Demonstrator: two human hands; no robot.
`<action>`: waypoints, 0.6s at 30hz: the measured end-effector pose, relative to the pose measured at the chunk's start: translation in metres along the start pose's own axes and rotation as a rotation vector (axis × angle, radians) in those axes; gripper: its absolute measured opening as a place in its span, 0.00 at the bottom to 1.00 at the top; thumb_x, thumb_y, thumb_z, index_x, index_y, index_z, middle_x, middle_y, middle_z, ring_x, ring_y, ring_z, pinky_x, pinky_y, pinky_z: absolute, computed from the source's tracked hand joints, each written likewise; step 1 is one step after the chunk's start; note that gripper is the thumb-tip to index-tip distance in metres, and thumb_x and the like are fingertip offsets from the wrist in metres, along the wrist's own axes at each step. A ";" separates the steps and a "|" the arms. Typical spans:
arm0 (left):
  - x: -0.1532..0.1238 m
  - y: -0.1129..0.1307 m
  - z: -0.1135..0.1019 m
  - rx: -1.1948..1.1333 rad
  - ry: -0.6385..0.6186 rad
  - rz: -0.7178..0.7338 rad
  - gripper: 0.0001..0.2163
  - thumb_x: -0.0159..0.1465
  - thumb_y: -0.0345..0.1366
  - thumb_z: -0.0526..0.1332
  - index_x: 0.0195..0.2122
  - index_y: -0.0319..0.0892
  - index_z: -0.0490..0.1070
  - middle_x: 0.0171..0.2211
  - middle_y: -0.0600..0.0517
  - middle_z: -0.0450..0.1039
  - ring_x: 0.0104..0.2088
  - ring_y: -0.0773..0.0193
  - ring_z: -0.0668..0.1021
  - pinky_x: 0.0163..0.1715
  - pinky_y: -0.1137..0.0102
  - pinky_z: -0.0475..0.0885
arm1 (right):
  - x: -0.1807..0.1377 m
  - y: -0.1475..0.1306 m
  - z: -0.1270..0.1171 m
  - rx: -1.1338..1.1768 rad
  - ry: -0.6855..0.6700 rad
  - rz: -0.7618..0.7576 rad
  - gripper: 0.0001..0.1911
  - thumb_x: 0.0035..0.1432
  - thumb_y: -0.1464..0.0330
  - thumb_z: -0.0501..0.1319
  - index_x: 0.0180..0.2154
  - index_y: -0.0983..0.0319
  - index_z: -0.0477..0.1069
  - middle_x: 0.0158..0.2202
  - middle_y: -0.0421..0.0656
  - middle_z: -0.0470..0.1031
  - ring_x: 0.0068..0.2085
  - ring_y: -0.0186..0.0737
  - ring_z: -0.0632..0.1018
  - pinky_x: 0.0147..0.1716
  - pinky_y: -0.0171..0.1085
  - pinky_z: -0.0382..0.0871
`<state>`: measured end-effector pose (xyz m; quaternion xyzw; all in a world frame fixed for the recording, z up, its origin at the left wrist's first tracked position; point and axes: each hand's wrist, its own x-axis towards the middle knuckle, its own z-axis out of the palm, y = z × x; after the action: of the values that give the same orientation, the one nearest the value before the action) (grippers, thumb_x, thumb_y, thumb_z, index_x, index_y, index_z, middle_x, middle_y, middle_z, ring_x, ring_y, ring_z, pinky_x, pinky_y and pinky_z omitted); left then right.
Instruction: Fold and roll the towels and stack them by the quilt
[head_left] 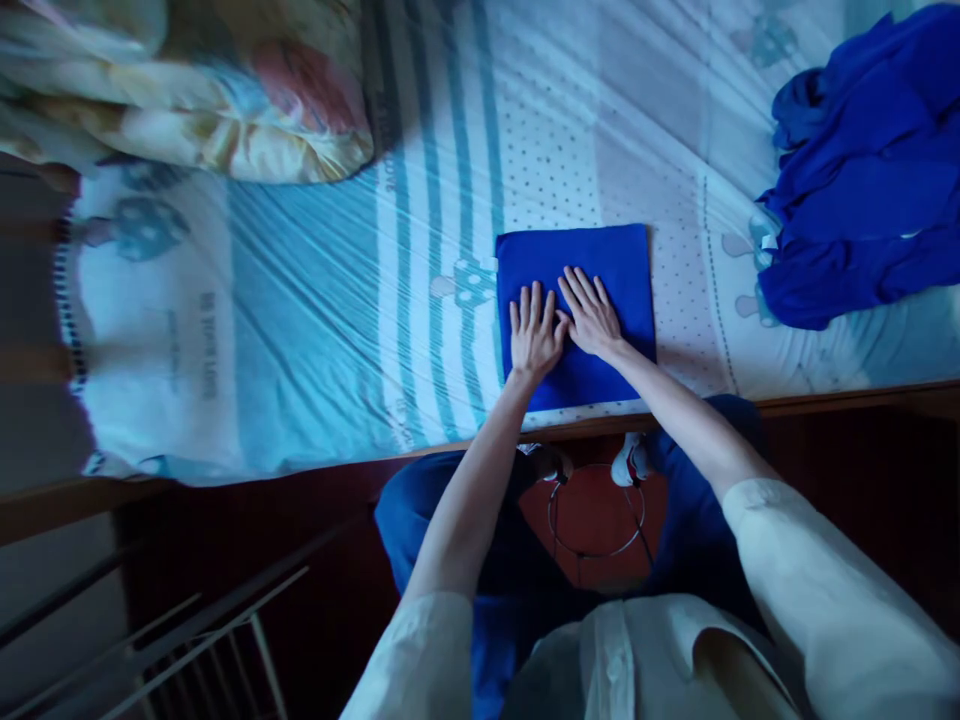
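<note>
A blue cloth (577, 380) lies flat as a near-square on the bed, close to its front edge. My left hand (535, 335) rests palm down on the cloth's left half with the fingers spread. Beside it my right hand (590, 315) lies flat on the cloth too, its fingers apart and angled up to the left. The two thumbs nearly meet; whether they touch I cannot tell. A small white tag sticks out at the cloth's left edge. Neither hand grips anything.
Rumpled blue fabric (870, 190) is heaped at the right of the bed. A folded patterned quilt (300, 110) lies at the upper left. The bed sheet (322, 320) is striped and dotted. Below the bed's wooden edge, a cable loop (596, 556) lies near my feet; a metal rack (217, 640) stands lower left.
</note>
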<state>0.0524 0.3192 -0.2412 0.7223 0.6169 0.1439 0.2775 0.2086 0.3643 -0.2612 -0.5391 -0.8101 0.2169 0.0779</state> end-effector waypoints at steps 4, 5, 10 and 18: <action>0.007 -0.025 0.003 -0.051 0.075 -0.020 0.32 0.73 0.47 0.49 0.74 0.38 0.51 0.76 0.45 0.41 0.76 0.53 0.41 0.74 0.51 0.35 | -0.005 0.031 -0.002 -0.041 0.078 0.149 0.36 0.73 0.60 0.42 0.75 0.66 0.37 0.78 0.45 0.35 0.77 0.46 0.38 0.75 0.55 0.29; 0.003 -0.030 0.003 -0.053 0.104 -0.031 0.32 0.73 0.47 0.48 0.74 0.37 0.50 0.76 0.44 0.41 0.76 0.53 0.41 0.74 0.52 0.35 | -0.005 0.041 -0.004 -0.051 0.111 0.182 0.36 0.74 0.60 0.41 0.75 0.67 0.37 0.78 0.46 0.35 0.77 0.46 0.37 0.75 0.55 0.29; -0.027 -0.030 0.013 -0.025 0.202 -0.098 0.32 0.74 0.45 0.46 0.74 0.31 0.49 0.76 0.40 0.41 0.76 0.54 0.41 0.74 0.53 0.34 | -0.015 0.033 0.001 -0.071 0.164 0.199 0.37 0.74 0.59 0.41 0.75 0.72 0.36 0.77 0.51 0.34 0.77 0.51 0.36 0.73 0.61 0.30; -0.087 -0.028 0.029 0.034 0.213 -0.113 0.31 0.74 0.42 0.45 0.74 0.31 0.47 0.75 0.40 0.43 0.76 0.54 0.44 0.74 0.53 0.37 | -0.101 -0.012 0.021 -0.051 0.109 0.143 0.35 0.73 0.60 0.43 0.75 0.66 0.40 0.77 0.47 0.40 0.77 0.46 0.42 0.75 0.54 0.34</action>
<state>0.0280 0.2306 -0.2690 0.6716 0.6850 0.1935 0.2056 0.2321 0.2629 -0.2633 -0.6083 -0.7693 0.1717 0.0926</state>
